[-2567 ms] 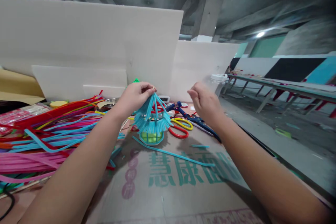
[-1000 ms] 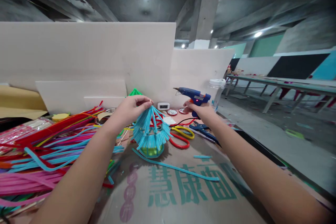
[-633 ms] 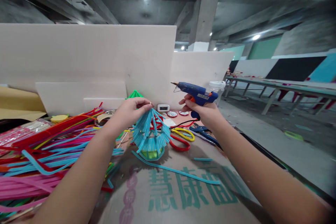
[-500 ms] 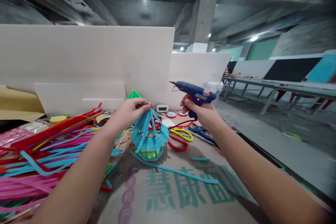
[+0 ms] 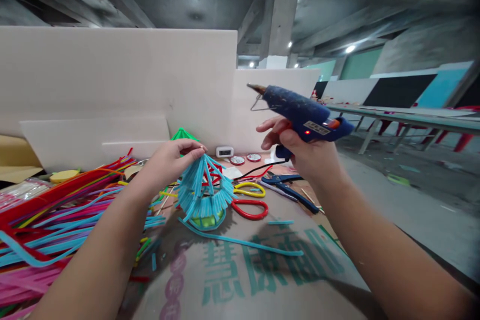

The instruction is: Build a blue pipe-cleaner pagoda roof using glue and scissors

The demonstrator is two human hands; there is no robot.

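Fingertips of the left hand [image 5: 168,160] are pinched on the blue pipe-cleaner lantern [image 5: 204,192]; right of it, a glue gun [image 5: 303,112] is gripped by the right hand [image 5: 303,152]. Fingers risk burning if the nozzle is brought close.

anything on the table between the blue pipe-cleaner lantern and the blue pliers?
Yes, in the head view: between the lantern and the pliers lie two looped handles, the yellow scissor handle behind and the red scissor handle in front.

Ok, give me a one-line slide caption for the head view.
Left hand pinches the top of a blue pipe-cleaner lantern while right hand holds a blue glue gun above it.
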